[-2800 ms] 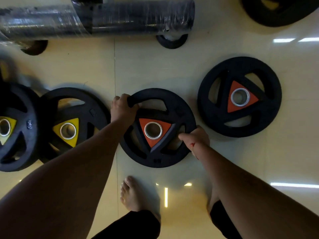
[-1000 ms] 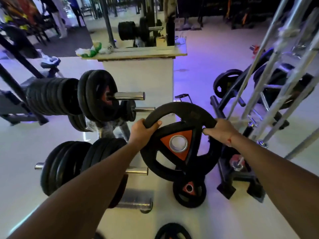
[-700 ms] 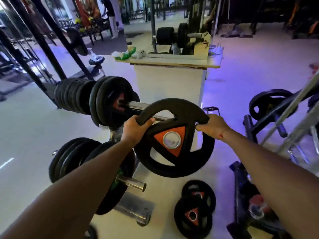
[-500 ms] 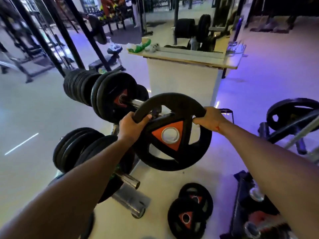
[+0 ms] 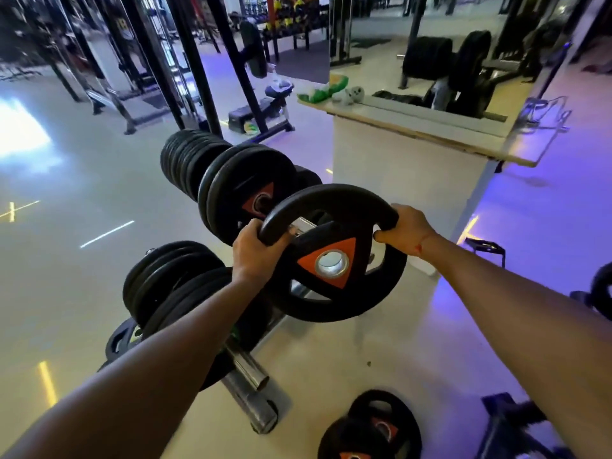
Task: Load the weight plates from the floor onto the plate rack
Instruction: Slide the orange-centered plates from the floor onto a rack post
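head view. both hands carry one black weight plate (image 5: 334,256) with an orange triangular hub and a steel-ringed centre hole, held near upright, face toward the camera, clear of the floor.
left hand (image 5: 256,251) wrapped closed around the rim at about 10 o'clock on the plate, fingers through a grip slot.
right hand (image 5: 402,228) clamped on the rim at about 2 o'clock, thumb under the rim.
plate rack (image 5: 246,376): upper peg (image 5: 299,224) shows as a bit of chrome through the plate's top slot, just behind the plate; cannot tell if hub and peg touch.
loaded plates (image 5: 245,197) on that peg, at 10 o'clock from the held plate.
lower stack (image 5: 172,279) at 8 o'clock.
two more orange-hub plates (image 5: 371,429) lie on the floor at 6 o'clock.
white counter (image 5: 407,167) at 1 o'clock.
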Action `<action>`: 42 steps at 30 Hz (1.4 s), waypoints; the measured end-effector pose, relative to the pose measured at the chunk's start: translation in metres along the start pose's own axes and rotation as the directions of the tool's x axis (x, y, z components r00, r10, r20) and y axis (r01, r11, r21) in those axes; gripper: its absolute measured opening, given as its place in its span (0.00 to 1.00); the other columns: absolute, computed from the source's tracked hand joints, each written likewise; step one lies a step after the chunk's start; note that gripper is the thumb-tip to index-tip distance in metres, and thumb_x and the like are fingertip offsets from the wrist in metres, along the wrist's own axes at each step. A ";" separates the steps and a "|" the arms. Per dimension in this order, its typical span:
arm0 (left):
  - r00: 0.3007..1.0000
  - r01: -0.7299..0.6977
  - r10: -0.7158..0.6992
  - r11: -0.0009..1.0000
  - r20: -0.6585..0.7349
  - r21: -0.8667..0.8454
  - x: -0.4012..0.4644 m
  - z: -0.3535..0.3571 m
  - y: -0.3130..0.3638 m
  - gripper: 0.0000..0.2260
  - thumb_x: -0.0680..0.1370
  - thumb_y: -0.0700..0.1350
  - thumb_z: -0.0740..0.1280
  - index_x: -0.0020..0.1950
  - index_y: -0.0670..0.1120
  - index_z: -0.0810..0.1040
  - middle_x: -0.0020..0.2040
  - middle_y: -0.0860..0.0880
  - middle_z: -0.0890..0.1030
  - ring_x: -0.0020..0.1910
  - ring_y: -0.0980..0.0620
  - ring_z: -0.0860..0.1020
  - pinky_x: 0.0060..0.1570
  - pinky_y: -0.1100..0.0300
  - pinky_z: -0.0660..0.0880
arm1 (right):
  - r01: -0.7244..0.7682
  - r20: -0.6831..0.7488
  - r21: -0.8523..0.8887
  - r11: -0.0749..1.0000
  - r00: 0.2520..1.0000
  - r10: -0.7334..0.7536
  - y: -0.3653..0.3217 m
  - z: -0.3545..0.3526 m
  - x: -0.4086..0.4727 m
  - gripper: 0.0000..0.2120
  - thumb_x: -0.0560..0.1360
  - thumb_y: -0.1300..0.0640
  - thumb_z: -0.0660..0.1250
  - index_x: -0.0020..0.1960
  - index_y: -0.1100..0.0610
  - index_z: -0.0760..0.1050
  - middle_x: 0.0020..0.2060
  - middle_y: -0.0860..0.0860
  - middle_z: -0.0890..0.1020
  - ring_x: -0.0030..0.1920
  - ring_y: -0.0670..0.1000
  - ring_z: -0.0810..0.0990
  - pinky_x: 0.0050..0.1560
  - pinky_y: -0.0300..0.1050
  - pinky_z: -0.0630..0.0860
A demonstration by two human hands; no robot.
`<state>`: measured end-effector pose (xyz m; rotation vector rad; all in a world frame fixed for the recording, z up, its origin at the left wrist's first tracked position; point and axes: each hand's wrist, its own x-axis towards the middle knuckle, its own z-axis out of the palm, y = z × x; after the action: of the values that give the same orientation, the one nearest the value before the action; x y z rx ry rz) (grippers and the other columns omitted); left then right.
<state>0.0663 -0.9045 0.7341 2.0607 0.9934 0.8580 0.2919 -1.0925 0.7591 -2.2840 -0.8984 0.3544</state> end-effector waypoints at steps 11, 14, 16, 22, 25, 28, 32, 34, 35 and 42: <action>0.990 0.104 -0.099 0.994 -0.102 0.041 0.030 0.033 -0.028 0.19 0.68 0.69 0.73 0.44 0.57 0.74 0.45 0.52 0.80 0.45 0.55 0.79 0.48 0.52 0.79 | 0.099 0.045 -0.003 0.995 0.994 -0.098 0.012 0.031 0.093 0.13 0.69 0.57 0.75 0.52 0.54 0.77 0.47 0.53 0.82 0.49 0.56 0.79 0.54 0.52 0.78; 0.983 0.136 -0.129 0.989 -0.130 0.049 0.031 0.038 -0.035 0.22 0.67 0.70 0.72 0.47 0.54 0.75 0.45 0.52 0.80 0.45 0.54 0.79 0.50 0.50 0.79 | 0.116 0.053 -0.001 0.993 0.992 -0.116 0.012 0.038 0.106 0.12 0.69 0.58 0.75 0.49 0.52 0.74 0.46 0.52 0.81 0.49 0.57 0.79 0.53 0.52 0.79; 0.977 0.161 -0.153 0.986 -0.149 0.040 0.030 0.042 -0.034 0.22 0.67 0.69 0.73 0.46 0.53 0.75 0.45 0.52 0.80 0.44 0.54 0.79 0.48 0.51 0.79 | 0.131 0.059 -0.010 0.991 0.990 -0.130 0.014 0.042 0.114 0.13 0.69 0.58 0.75 0.48 0.51 0.74 0.45 0.52 0.81 0.48 0.57 0.80 0.52 0.51 0.79; 0.975 0.165 -0.154 0.984 -0.158 0.061 0.025 0.051 -0.026 0.21 0.70 0.65 0.74 0.47 0.50 0.74 0.46 0.53 0.77 0.44 0.59 0.75 0.43 0.66 0.70 | 0.173 0.073 -0.020 0.985 0.983 -0.171 0.021 0.046 0.134 0.14 0.69 0.59 0.75 0.52 0.54 0.76 0.44 0.52 0.81 0.47 0.56 0.79 0.50 0.49 0.77; 0.972 0.162 -0.149 0.985 -0.181 0.058 0.022 0.052 -0.027 0.22 0.70 0.66 0.73 0.48 0.50 0.74 0.47 0.54 0.75 0.45 0.58 0.76 0.45 0.62 0.74 | 0.219 0.087 -0.022 0.975 0.972 -0.217 0.021 0.047 0.141 0.13 0.70 0.60 0.75 0.53 0.57 0.77 0.44 0.53 0.81 0.47 0.57 0.79 0.50 0.47 0.76; 0.974 0.145 -0.130 0.987 -0.187 0.073 0.016 0.055 -0.027 0.22 0.71 0.66 0.73 0.48 0.50 0.73 0.47 0.55 0.74 0.44 0.59 0.75 0.44 0.64 0.73 | 0.251 0.073 -0.009 0.968 0.965 -0.250 0.020 0.046 0.143 0.14 0.71 0.61 0.74 0.54 0.59 0.77 0.45 0.54 0.81 0.47 0.57 0.78 0.50 0.48 0.75; 0.975 0.128 -0.109 0.988 -0.192 0.087 0.004 0.057 -0.035 0.22 0.71 0.66 0.72 0.50 0.52 0.72 0.48 0.56 0.74 0.47 0.57 0.75 0.47 0.59 0.77 | 0.308 0.037 -0.010 0.951 0.951 -0.307 0.015 0.049 0.144 0.12 0.73 0.63 0.73 0.54 0.60 0.76 0.44 0.53 0.79 0.45 0.54 0.76 0.47 0.43 0.70; 0.976 0.119 -0.100 0.988 -0.192 0.094 -0.001 0.059 -0.041 0.22 0.71 0.65 0.73 0.51 0.52 0.72 0.49 0.55 0.74 0.48 0.55 0.75 0.48 0.57 0.77 | 0.330 0.014 -0.016 0.944 0.944 -0.330 0.011 0.052 0.146 0.11 0.73 0.64 0.72 0.54 0.61 0.75 0.44 0.55 0.81 0.44 0.54 0.76 0.46 0.42 0.70; 0.976 0.119 -0.098 0.988 -0.194 0.096 -0.002 0.060 -0.043 0.22 0.71 0.65 0.73 0.52 0.51 0.72 0.50 0.55 0.74 0.49 0.55 0.75 0.48 0.57 0.77 | 0.343 0.006 -0.021 0.939 0.939 -0.343 0.010 0.053 0.148 0.11 0.73 0.64 0.71 0.55 0.61 0.75 0.45 0.57 0.82 0.44 0.55 0.76 0.46 0.42 0.70; 0.976 0.093 -0.072 0.991 -0.207 0.095 -0.003 0.060 -0.046 0.24 0.71 0.65 0.73 0.54 0.49 0.72 0.51 0.53 0.74 0.49 0.54 0.75 0.48 0.56 0.78 | 0.373 0.017 -0.044 0.927 0.928 -0.373 0.005 0.052 0.150 0.12 0.74 0.63 0.71 0.56 0.62 0.76 0.45 0.55 0.81 0.44 0.54 0.77 0.47 0.42 0.70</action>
<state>0.0948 -0.9024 0.6638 2.0308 1.2489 1.0075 0.3795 -0.9682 0.7153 -2.0912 -1.3283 0.1748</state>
